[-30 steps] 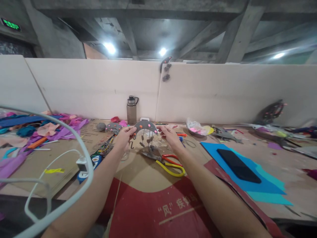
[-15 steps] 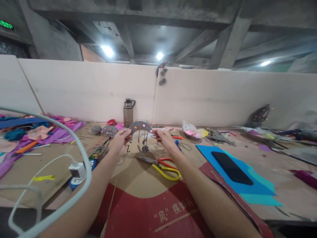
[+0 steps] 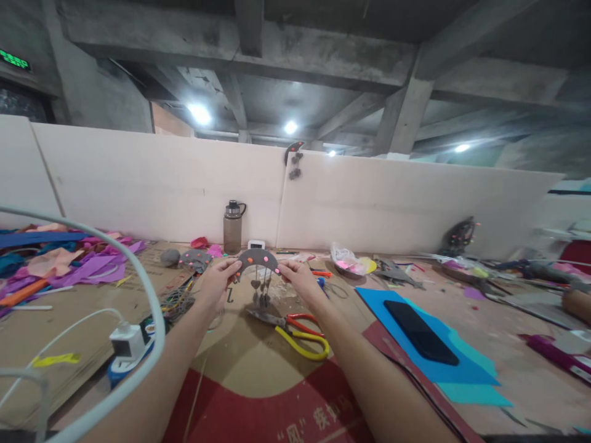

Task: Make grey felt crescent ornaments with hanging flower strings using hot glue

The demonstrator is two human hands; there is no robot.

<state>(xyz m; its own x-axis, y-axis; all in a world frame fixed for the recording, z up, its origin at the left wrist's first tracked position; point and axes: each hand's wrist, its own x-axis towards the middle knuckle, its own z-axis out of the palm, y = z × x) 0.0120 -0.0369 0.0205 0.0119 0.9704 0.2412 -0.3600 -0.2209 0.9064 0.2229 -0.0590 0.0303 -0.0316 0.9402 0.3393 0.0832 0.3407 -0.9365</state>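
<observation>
A dark grey crescent (image 3: 257,258) with pink and orange dots is held up between both hands, its tips pointing down. My left hand (image 3: 221,278) pinches its left end, and my right hand (image 3: 295,275) pinches the right end. Small grey pieces (image 3: 262,286) dangle on strings beneath the crescent. Just below them, pliers (image 3: 272,318) with red and yellow handles lie on the brown and red cardboard (image 3: 249,369). A similar dotted crescent (image 3: 294,147) hangs on the top edge of the white partition (image 3: 207,178).
Behind my hands stands a bottle (image 3: 233,227). Felt scraps (image 3: 92,267) and a white cable (image 3: 154,301) are at left, near a plug (image 3: 127,341). At right, a black phone (image 3: 420,332) rests on blue sheets (image 3: 466,369). A person's hand (image 3: 577,304) shows at the far right.
The view has shifted, showing more ceiling and more on the right. The hanging pieces have swung and spread slightly. Both hands keep their hold on the crescent.
</observation>
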